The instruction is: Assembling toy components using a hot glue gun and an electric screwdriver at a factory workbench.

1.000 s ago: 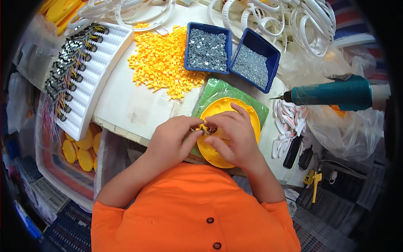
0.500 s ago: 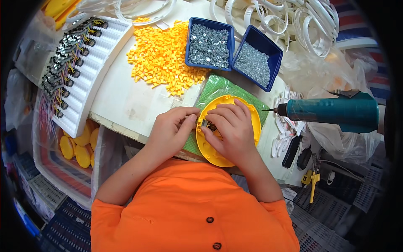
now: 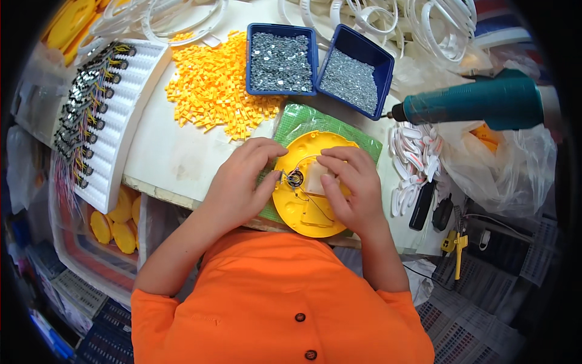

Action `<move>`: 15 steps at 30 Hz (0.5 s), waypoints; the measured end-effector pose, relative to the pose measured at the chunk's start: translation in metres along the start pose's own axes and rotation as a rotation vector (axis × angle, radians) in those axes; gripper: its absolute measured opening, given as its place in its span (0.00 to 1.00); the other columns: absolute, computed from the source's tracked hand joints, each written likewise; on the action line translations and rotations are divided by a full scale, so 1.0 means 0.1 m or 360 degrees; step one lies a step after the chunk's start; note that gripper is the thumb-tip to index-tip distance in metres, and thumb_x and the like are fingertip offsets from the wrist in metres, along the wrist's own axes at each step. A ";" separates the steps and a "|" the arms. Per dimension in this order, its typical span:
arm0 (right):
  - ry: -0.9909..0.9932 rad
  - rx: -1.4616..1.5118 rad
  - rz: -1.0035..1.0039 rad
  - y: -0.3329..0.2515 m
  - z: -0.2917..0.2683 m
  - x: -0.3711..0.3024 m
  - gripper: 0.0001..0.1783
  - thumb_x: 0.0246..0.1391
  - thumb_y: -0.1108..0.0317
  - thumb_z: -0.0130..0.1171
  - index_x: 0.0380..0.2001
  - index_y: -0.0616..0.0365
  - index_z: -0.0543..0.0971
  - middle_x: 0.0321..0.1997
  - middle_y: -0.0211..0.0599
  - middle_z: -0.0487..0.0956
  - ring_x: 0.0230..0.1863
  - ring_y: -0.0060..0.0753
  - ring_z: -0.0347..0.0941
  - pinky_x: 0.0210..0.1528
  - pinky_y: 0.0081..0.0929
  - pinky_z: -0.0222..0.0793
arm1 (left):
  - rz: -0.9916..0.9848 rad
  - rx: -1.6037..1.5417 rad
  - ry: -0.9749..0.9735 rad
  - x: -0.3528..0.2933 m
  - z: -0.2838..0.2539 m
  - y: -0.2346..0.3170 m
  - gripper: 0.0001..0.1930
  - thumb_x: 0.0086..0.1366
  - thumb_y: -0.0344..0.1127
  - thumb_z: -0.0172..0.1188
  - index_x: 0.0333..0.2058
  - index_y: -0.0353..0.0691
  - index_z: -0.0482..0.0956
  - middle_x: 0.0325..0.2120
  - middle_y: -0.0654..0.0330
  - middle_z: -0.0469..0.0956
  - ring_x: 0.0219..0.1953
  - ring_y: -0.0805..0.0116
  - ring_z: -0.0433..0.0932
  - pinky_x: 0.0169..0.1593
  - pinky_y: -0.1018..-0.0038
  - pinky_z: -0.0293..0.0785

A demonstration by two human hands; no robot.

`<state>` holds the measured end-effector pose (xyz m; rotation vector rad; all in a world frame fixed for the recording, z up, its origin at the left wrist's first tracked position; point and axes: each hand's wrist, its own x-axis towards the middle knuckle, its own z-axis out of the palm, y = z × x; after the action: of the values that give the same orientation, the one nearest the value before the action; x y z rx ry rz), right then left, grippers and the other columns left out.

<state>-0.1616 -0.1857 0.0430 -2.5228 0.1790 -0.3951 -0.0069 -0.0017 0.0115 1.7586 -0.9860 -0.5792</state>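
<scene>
A round yellow plastic housing [image 3: 315, 227] lies with its inside facing up on a green mat [image 3: 364, 142]. In it sit a small round dark part with a metal rim [image 3: 295, 178], thin wires [image 3: 311, 203] and a pale rectangular block [image 3: 315, 180]. My left hand [image 3: 239, 179] is at the housing's left edge, index finger bent over the rim. Its thumb tip meets a small silvery piece, and the other fingers are hidden. My right hand [image 3: 357, 188] reaches over the right side, with thumb and fingers closed about the pale block, close to a looping wire.
Two blue bins [image 3: 315, 70] of small metal parts stand behind the mat, beside a yellow pile of small plastic pieces [image 3: 218, 91]. A teal electric screwdriver [image 3: 467, 103] juts in from the right, above white parts [image 3: 412, 151]. A white foam tray [image 3: 130, 106] holds wired components.
My right hand has drawn back rightward from the housing's middle, uncovering the wires, round part and pale block. My left hand stays at the left rim. The whole view has shifted slightly.
</scene>
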 end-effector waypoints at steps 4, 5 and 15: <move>0.0028 0.0030 0.0068 -0.01 -0.01 -0.17 0.18 0.53 0.70 0.62 0.48 0.63 0.81 0.51 0.45 0.80 0.54 0.54 0.74 0.61 0.45 0.67 | 0.0495 0.0280 -0.0107 0.11 -0.01 -0.05 0.16 0.58 0.23 0.61 0.46 0.39 0.78 0.47 0.56 0.79 0.53 0.52 0.76 0.55 0.62 0.73; 0.0048 0.0017 0.0089 -0.01 -0.02 -0.19 0.18 0.53 0.70 0.62 0.48 0.63 0.81 0.51 0.45 0.80 0.54 0.54 0.74 0.61 0.45 0.67 | 0.0640 0.0355 -0.0166 0.14 -0.01 -0.04 0.17 0.56 0.22 0.61 0.46 0.41 0.79 0.47 0.58 0.79 0.55 0.53 0.75 0.57 0.61 0.71; 0.0395 -0.0200 0.0341 0.48 -0.20 -0.28 0.16 0.58 0.67 0.62 0.48 0.58 0.82 0.50 0.46 0.82 0.53 0.52 0.76 0.59 0.43 0.69 | 0.0619 0.0765 -0.0404 0.18 -0.08 0.09 0.22 0.53 0.20 0.56 0.47 0.44 0.82 0.42 0.61 0.84 0.58 0.53 0.74 0.67 0.51 0.57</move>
<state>-0.1962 -0.2297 0.0251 -2.5357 0.5808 -0.6252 0.0055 -0.0136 0.0238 1.8540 -1.7095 -0.3337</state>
